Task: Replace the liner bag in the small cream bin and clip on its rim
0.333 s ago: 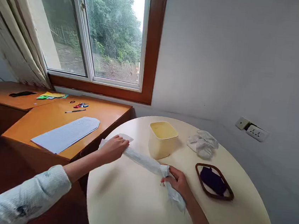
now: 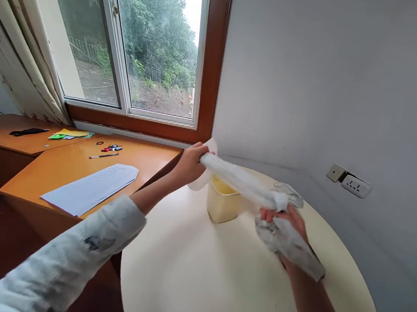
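A white, see-through plastic bag point(image 2: 241, 178), gathered into a long strip, stretches between my hands above the round table. My left hand point(image 2: 191, 164) is closed around its far left end, where a loose flap sticks out past the fingers. Near the other end, my right hand point(image 2: 294, 222) grips the bag, and the loose part hangs over the wrist. Under the strip stands a pale yellow plastic tub point(image 2: 221, 208), its top open and partly covered by the bag. Behind my right hand lies another crumpled plastic bag point(image 2: 290, 192).
The cream round table point(image 2: 195, 279) stands beside a wooden desk point(image 2: 61, 170). On the desk are paper sheets point(image 2: 91, 188), a pen point(image 2: 103, 156), keys point(image 2: 111, 148) and coloured packets point(image 2: 71, 134). A wall socket point(image 2: 355, 185) is at the right, a window at the left.
Both hands have risen and moved away from me and to the right, carrying the bag from low over the table to above the tub. My right arm now hides the brown-rimmed tray with dark cloth.
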A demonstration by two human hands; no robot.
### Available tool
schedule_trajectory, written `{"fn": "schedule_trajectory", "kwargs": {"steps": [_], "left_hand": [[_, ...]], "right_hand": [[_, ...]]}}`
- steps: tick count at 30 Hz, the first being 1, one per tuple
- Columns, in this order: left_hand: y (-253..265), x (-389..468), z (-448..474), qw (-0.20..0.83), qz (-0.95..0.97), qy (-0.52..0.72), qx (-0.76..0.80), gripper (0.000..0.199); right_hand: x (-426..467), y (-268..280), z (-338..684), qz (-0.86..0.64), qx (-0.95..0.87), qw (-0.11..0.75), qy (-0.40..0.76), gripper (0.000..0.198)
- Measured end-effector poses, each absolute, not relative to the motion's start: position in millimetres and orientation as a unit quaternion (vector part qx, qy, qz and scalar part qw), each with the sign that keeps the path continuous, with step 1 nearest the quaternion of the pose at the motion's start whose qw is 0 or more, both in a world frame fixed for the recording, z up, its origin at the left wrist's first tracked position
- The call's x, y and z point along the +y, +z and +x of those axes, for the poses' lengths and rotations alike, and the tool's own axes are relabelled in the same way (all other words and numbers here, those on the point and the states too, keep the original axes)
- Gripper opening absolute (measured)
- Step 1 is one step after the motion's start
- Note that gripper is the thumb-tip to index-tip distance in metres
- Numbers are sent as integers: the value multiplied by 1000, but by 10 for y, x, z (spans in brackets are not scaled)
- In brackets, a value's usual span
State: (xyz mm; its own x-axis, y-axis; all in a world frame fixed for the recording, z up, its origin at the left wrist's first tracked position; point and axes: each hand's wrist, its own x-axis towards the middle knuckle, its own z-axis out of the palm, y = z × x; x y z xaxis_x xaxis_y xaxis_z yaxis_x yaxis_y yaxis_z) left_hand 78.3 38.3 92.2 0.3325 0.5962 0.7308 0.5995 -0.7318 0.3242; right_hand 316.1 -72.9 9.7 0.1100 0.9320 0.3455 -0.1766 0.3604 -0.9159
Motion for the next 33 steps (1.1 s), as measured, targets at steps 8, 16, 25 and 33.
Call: {"fn": "schedule_trajectory", "kwargs": {"steps": [8,16,25,33], "left_hand": [[608,852,1540,-79,-759,-467,-448,14],[284,908,1384,-174,-855,-227,-434,56],[455,868,1222,-221,-896,-55,-381,31],[328,702,1121,-211,-882,-125,-403,80]], "right_hand": [[-589,611,3389,-419,-461,722,302,19],[-430,667,3394,-538,-524,612,250,31],[-12,884,3320,-589,-605,511,161,30],[296,848,3223,-658,-669,339,66,27]]}}
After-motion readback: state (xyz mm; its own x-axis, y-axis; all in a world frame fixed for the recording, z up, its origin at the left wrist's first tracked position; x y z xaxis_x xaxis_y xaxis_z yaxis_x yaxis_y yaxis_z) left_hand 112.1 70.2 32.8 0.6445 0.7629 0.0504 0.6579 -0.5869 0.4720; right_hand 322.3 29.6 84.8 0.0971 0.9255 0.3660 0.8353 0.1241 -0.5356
